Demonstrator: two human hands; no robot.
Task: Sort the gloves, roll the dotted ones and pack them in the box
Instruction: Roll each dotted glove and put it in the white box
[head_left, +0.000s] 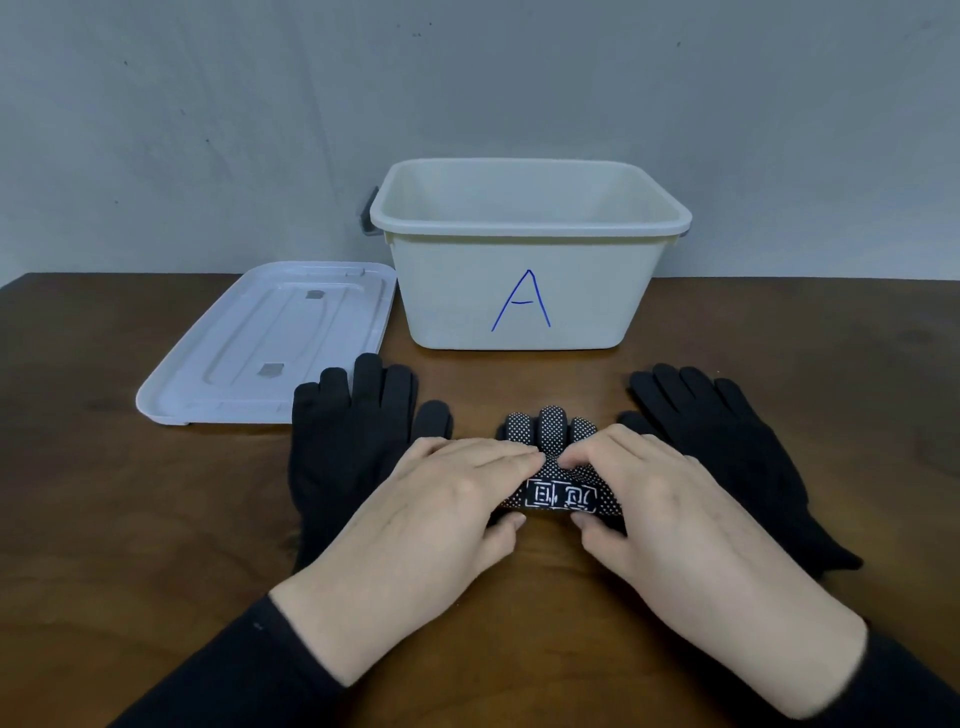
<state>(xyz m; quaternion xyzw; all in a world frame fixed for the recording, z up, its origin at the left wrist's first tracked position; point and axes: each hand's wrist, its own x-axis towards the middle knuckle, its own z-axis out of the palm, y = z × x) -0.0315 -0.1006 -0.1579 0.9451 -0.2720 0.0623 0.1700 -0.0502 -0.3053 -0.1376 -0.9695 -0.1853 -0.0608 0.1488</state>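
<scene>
A black glove with white dots lies in the middle of the brown table, its cuff end partly rolled, with a white printed label facing me. My left hand and my right hand both grip the roll, fingers curled over its top and thumbs under its near edge. Only the dotted fingertips show beyond my fingers. A plain black glove lies flat to the left, another plain black glove to the right. Behind them stands the open cream box marked with a blue A.
The box's white lid lies upside down on the table left of the box, its near corner by the left glove's fingertips. A grey wall rises behind the table's far edge.
</scene>
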